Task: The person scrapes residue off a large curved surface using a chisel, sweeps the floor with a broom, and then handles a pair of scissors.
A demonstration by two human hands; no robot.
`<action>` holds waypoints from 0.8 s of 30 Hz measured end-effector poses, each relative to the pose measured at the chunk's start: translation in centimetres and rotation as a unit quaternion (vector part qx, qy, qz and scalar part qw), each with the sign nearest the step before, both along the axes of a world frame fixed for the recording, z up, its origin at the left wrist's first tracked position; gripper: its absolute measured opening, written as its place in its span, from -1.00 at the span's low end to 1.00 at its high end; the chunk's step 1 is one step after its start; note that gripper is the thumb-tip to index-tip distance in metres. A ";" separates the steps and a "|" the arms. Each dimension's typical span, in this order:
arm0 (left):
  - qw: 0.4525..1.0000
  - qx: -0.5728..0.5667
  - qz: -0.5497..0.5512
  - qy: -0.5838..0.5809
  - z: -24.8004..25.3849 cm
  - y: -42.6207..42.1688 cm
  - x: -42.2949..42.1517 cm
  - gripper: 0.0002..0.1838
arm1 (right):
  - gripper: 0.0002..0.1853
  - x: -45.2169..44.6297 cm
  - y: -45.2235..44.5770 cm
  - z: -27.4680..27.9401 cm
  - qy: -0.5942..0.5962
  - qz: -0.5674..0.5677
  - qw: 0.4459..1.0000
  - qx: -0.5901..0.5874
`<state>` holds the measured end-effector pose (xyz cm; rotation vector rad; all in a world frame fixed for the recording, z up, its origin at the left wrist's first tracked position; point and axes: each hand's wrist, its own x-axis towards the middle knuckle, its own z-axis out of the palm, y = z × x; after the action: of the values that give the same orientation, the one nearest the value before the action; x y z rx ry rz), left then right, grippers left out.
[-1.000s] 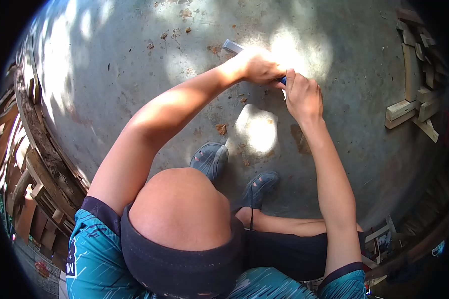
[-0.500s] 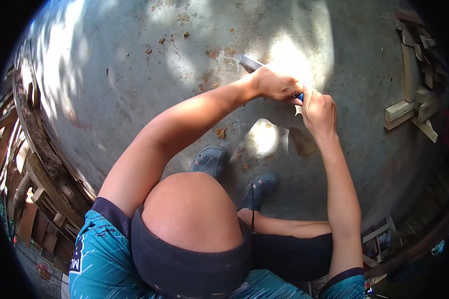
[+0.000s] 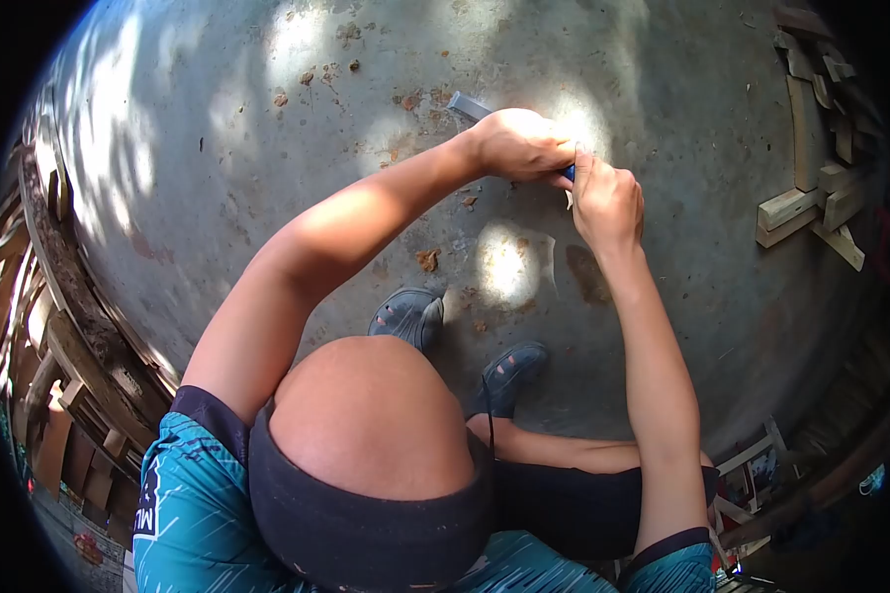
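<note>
My left hand (image 3: 524, 145) is closed around a flat grey bar (image 3: 468, 106), whose squared end sticks out past the wrist side. My right hand (image 3: 608, 206) is closed and meets the left one, thumb pressed up against it. Between the two hands shows a small blue piece (image 3: 569, 172), perhaps a handle; the rest of it is hidden by fingers. A sliver of something pale (image 3: 570, 198) hangs just below it. Bright sunlight washes out the left knuckles. Both hands are held out over the concrete floor (image 3: 366, 237), beyond my bent knee.
Wood offcuts (image 3: 789, 215) lie piled on the right. Stacked planks and a curved log (image 3: 99, 306) line the left side. My grey clogs (image 3: 406, 316) stand on the floor below the hands, near brown stains. A pale frame (image 3: 752, 465) stands at lower right.
Both hands, still together, have moved slightly left and up in view, with the grey bar going along. The pale sliver shows less. The whole view has shifted a little.
</note>
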<state>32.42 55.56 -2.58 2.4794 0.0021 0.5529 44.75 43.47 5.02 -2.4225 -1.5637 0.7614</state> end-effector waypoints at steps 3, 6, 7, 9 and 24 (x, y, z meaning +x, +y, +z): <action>1.000 0.011 -0.015 -0.009 -0.2 -0.5 0.1 -0.61 | -0.60 0.0 -1.0 0.4 -0.024 0.009 1.000 -0.011; 0.998 0.049 -0.024 -0.017 0.0 -1.5 1.4 -0.65 | -0.68 1.2 -1.4 0.8 -0.015 0.044 0.999 -0.003; 0.997 0.065 0.003 -0.043 -0.6 -1.4 1.1 -0.65 | -0.71 1.5 -1.5 0.9 -0.005 0.057 0.998 -0.001; 0.990 0.095 0.054 -0.090 -2.0 -0.9 0.1 -0.66 | -0.78 0.7 -0.4 -0.9 -0.018 0.072 0.997 0.023; 0.996 0.029 0.013 0.080 -0.2 0.4 -2.7 -0.50 | -0.58 -1.7 1.0 -1.0 -0.078 0.110 0.990 0.048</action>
<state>29.70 55.99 -2.77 2.5775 0.0818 0.3677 43.00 44.47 3.99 -2.3167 -1.9033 0.5266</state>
